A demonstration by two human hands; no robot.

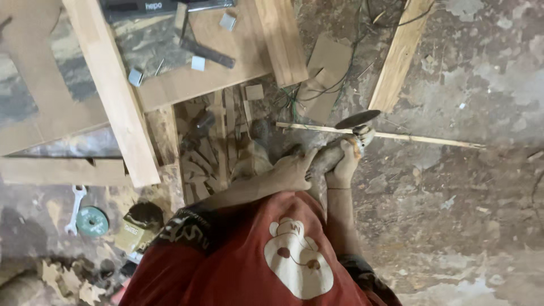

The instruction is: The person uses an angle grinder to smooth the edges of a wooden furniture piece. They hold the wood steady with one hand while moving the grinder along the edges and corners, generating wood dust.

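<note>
- Right hand: the grip is wrapped tight around the front of the angle grinder, just behind the disc; fingers are curled fully round the body.
- Left hand: the grip is closed over the rear of the same grinder body, just left of the right hand, thumb pointing toward it. The two hands nearly touch.
- Cutting disc: dark, round, seen nearly edge-on, directly above the right grip. Its lower edge meets the thin wooden strip.
- Thin wooden strip: lies on the floor, running from just left of the disc far out to the right of the grip, slightly tilted.
- Above the grip: a flat cardboard-coloured piece with green wires over it, and a light plank leaning up to the right.
- Left of the grip: a heap of small wood offcuts, then a long pale plank lying across a wooden frame.
- On the frame: small grey metal blocks and a dark bar.
- Far lower left of the grip: a spanner, a green disc beside it, and a small yellowish box.
- Below the grip: the person's red shirt with a white printed figure.
</note>
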